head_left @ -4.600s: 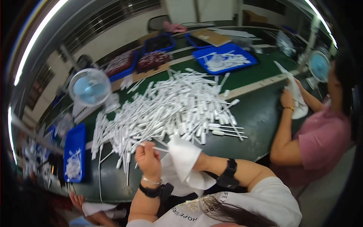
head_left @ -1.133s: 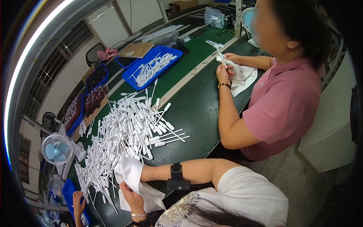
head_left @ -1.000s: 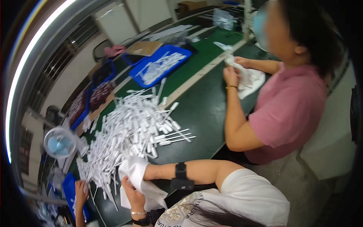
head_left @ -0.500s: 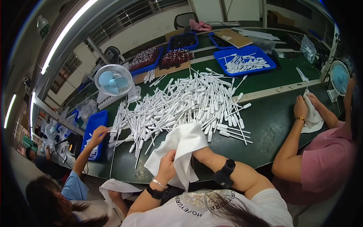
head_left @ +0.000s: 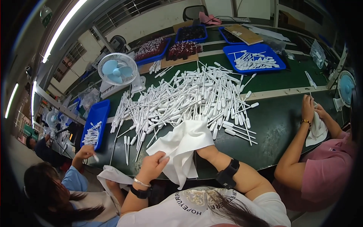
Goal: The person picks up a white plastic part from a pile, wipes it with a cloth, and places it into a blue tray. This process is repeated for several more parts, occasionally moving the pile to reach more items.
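A white cloth (head_left: 189,142) hangs in folds over my right hand (head_left: 207,152), which supports it at the near side of the heap; its fingers are hidden under the cloth. My left hand (head_left: 152,165) is closed at the cloth's left edge, thumb against curled fingers. What it pinches, if anything, I cannot make out. Just beyond the cloth lies a large pile of white plastic sticks (head_left: 189,96), each thin with a thicker, rounded end. A few separate sticks (head_left: 127,149) lie on the dark green table left of my hands.
Blue trays of white sticks stand at left (head_left: 99,125) and back right (head_left: 264,65). Trays of dark red and white parts (head_left: 151,50) sit behind a fan (head_left: 117,70). Co-workers flank me: a left hand (head_left: 85,152) with a white piece, and right hands (head_left: 312,109) with a cloth.
My left hand has moved left from the middle of the cloth to its edge. The left co-worker's hand has come down toward their body. The whole view has shifted slightly.
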A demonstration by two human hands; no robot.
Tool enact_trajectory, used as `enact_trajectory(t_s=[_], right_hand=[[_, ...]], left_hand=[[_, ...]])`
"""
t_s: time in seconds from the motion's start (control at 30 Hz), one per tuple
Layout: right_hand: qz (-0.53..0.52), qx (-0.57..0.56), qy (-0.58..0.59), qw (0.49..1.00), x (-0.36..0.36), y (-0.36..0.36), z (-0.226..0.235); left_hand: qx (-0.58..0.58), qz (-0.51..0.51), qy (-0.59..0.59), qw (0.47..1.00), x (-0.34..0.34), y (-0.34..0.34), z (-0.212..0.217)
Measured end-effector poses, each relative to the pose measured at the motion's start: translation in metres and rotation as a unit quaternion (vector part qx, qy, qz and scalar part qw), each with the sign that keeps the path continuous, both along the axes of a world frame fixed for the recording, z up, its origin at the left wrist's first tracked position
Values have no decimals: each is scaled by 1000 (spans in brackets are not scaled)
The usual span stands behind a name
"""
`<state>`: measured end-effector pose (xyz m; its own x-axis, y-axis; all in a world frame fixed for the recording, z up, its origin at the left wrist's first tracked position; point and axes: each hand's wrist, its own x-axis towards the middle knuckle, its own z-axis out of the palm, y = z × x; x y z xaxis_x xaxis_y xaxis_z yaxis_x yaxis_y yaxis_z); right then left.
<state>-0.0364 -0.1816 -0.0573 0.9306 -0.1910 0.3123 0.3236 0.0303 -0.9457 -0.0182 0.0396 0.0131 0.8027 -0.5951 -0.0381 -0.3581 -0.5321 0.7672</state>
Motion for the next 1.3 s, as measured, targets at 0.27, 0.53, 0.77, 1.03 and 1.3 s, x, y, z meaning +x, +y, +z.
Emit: enact_trajectory(t_s=[0.27,0.53,0.77,1.03,1.3], right_hand=[[101,327,68,937,0,-9,38],[229,289,81,926,4,0,12],[247,177,114,946,12,3,-3],[278,204,93,934,24,-1,-30],[281,128,122,943,14,-4,1]], left_hand=[[-119,84,-28,989,26,26,32],[-270,41,218,937,44,-21,36],[-71,-13,160,985,89,-106,77],[-97,-182,230,951,117,-238,103],[-165,-190,303,919,101,-208,66]])
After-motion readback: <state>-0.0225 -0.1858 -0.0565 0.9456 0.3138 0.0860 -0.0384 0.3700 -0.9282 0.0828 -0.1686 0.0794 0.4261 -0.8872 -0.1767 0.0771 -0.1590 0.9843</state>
